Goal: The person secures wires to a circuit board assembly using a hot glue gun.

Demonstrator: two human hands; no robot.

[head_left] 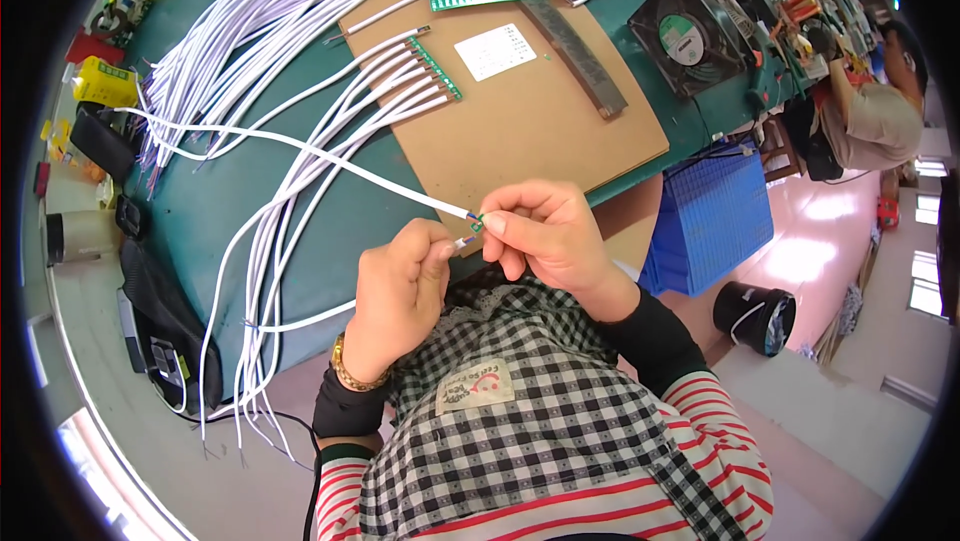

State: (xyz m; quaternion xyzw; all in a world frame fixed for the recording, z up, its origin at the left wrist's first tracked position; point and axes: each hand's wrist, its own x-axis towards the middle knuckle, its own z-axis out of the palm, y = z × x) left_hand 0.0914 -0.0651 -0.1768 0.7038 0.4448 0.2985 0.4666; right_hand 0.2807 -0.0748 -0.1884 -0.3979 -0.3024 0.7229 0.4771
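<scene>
- The step in hand, as I judge it, is to bring the bared end of one white cable [300,148] to a very small green part [478,223]; this goes best when both hands rest close over the lap and the cable keeps slack along the green table [300,231].
- The right hand [545,236] has its fingers closed in a pinch on the cable end and the green part, just in front of the chest.
- The left hand [400,286] is curled, thumb and forefinger pinching a short stub with coloured wire tips [462,241]; it is perhaps a second cable end, the view is too small to tell.
- Good practice would be to hold the tips steady and not pull on the cable bundle [270,1].
- On the brown board [540,121] lies a white rectangular label [495,51], near the top middle.
- A round label, white and green, sits in the centre of the black fan [684,39], at the right.
- Yellow packages [105,83] stand at the far left table edge.
- A small beige patch [475,386] with a red drawing is sewn on the checked apron.
</scene>
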